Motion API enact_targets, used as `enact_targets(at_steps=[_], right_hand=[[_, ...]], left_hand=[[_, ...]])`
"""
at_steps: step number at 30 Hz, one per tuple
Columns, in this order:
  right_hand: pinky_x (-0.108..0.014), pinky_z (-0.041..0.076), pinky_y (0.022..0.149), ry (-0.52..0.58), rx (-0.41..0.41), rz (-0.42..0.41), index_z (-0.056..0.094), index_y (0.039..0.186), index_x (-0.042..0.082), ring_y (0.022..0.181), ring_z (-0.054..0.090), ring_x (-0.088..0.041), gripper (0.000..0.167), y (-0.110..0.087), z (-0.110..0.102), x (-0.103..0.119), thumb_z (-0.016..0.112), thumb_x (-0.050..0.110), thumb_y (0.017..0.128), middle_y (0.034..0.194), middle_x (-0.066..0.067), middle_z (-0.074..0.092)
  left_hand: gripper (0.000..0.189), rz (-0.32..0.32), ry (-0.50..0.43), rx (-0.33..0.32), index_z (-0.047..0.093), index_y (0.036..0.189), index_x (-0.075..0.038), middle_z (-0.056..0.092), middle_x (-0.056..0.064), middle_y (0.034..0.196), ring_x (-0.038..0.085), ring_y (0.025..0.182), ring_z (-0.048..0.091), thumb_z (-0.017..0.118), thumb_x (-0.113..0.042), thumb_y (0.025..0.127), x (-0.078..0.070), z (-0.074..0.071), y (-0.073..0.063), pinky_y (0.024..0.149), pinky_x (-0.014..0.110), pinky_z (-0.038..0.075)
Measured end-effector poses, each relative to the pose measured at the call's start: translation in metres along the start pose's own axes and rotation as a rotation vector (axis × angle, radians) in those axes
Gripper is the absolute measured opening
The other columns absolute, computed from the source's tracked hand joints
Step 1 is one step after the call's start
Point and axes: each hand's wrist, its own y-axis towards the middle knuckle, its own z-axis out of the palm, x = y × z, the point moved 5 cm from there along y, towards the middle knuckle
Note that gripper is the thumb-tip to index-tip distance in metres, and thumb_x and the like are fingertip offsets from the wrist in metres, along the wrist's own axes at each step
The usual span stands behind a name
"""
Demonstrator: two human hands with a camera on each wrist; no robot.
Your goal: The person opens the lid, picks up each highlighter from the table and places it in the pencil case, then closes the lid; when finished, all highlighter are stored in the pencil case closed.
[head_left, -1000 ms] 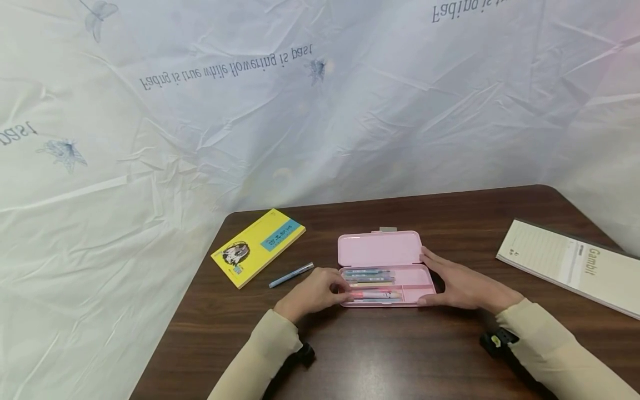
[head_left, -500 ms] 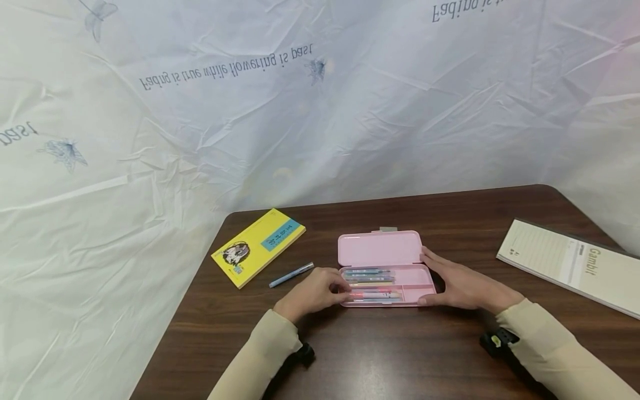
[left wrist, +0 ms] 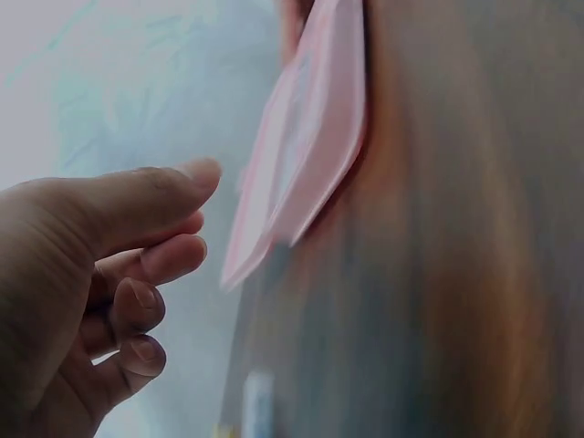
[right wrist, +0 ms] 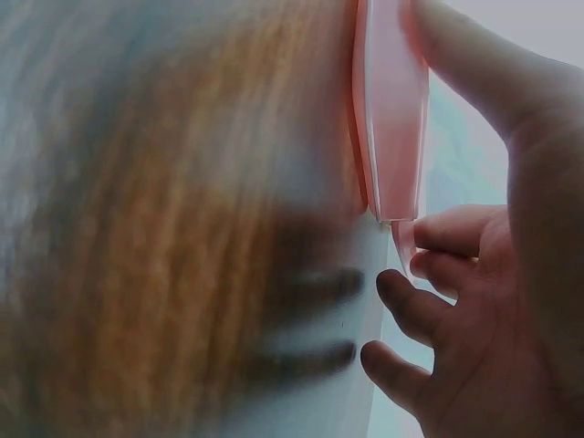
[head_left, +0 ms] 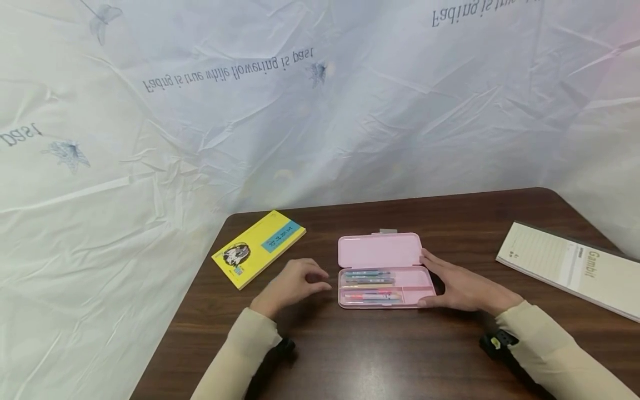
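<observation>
A pink pencil case (head_left: 419,297) lies with its lid (head_left: 380,250) folded back, away from the person. Several pens (head_left: 370,280) fill its left part in two rows; the small front right compartment is bare. My left hand (head_left: 290,286) hovers just left of the case, thumb and fingers loosely bent with nothing between them. It hides most of a blue pen on the table; the pen's end (left wrist: 259,406) shows blurred in the left wrist view. My right hand (head_left: 462,286) holds the case's right end, thumb at the front corner and fingertips by the lid.
A yellow book (head_left: 257,247) lies at the table's left. On the right is a cream notepad (head_left: 565,266) marked Gambit. The dark wooden table (head_left: 380,355) ends at a white printed sheet (head_left: 280,139) hanging behind it.
My left hand has let go of the pencil case's left end and moved left, over the blue pen. My right hand and the case have stayed put.
</observation>
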Motion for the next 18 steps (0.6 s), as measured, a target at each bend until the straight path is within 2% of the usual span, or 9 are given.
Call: enact_targets(at_steps=[5, 9, 13, 18], right_hand=[[-0.058, 0.039, 0.105, 0.002, 0.003, 0.004, 0.028, 0.155, -0.003, 0.141, 0.036, -0.044, 0.112, 0.001, 0.001, 0.002, 0.068, 0.070, 0.080, 0.163, -0.021, 0.021], [-0.059, 0.039, 0.104, 0.001, 0.006, 0.012, 0.028, 0.155, -0.003, 0.141, 0.036, -0.044, 0.112, 0.001, 0.000, 0.004, 0.069, 0.069, 0.079, 0.162, -0.021, 0.022], [-0.059, 0.040, 0.104, -0.007, 0.004, 0.017, 0.028, 0.155, -0.003, 0.140, 0.037, -0.045, 0.112, 0.001, -0.002, 0.004, 0.070, 0.069, 0.079, 0.162, -0.022, 0.023], [-0.058, 0.038, 0.106, -0.002, -0.002, 0.022, 0.030, 0.154, -0.003, 0.141, 0.036, -0.044, 0.113, 0.000, 0.000, 0.003, 0.069, 0.071, 0.078, 0.163, -0.021, 0.022]], left_hand=[[0.029, -0.064, 0.034, -0.103, 0.078, 0.106, -0.015, 0.068, -0.011, 0.091, 0.014, 0.080, 0.058, 0.081, -0.033, 0.084, 0.027, -0.028, -0.020, 0.073, 0.027, 0.052], [0.026, -0.109, 0.062, -0.160, 0.078, 0.105, -0.016, 0.068, -0.011, 0.092, 0.010, 0.083, 0.058, 0.082, -0.030, 0.084, 0.051, -0.044, -0.037, 0.076, 0.031, 0.052], [0.024, -0.141, 0.087, -0.179, 0.078, 0.105, -0.015, 0.068, -0.007, 0.096, 0.010, 0.084, 0.058, 0.081, -0.027, 0.085, 0.070, -0.053, -0.049, 0.077, 0.034, 0.052], [0.026, -0.197, 0.097, -0.166, 0.078, 0.107, -0.013, 0.068, -0.004, 0.095, 0.014, 0.081, 0.054, 0.081, -0.026, 0.085, 0.088, -0.054, -0.057, 0.074, 0.034, 0.049]])
